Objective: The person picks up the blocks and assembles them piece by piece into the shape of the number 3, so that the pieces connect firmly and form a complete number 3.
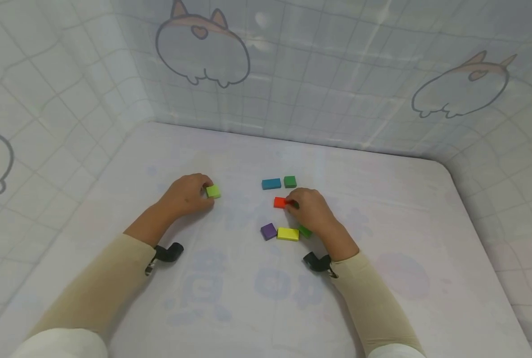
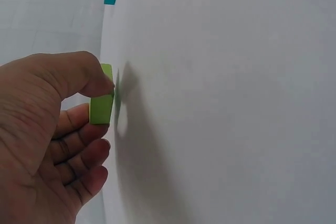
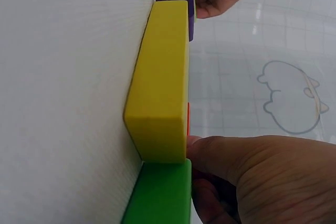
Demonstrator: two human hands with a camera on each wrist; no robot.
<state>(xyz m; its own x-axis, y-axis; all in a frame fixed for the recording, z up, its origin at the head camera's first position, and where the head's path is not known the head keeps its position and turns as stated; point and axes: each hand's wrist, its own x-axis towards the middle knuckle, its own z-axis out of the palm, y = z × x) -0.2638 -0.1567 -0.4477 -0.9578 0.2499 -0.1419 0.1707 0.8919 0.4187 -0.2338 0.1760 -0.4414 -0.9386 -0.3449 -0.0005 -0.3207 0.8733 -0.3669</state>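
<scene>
My left hand (image 1: pixel 186 196) pinches a light green block (image 1: pixel 213 191) between thumb and fingers on the left side of the table; the left wrist view shows the block (image 2: pixel 101 109) close over the white surface. Near the middle, my right hand (image 1: pixel 312 211) grips the right end of a red block (image 1: pixel 279 202), so that end is hidden by the fingers. Nearer to me lie a purple block (image 1: pixel 268 231), a yellow block (image 1: pixel 288 234) and a green block (image 1: pixel 305 231) in a row. The right hand partly covers that green block.
Beyond the red block lie a blue block (image 1: pixel 271 184) and another green block (image 1: pixel 290 182), side by side. A pale patterned cloth covers the table (image 1: pixel 248 308). Curtain-like walls (image 1: pixel 319 74) with grid lines and animal drawings rise at the back and sides.
</scene>
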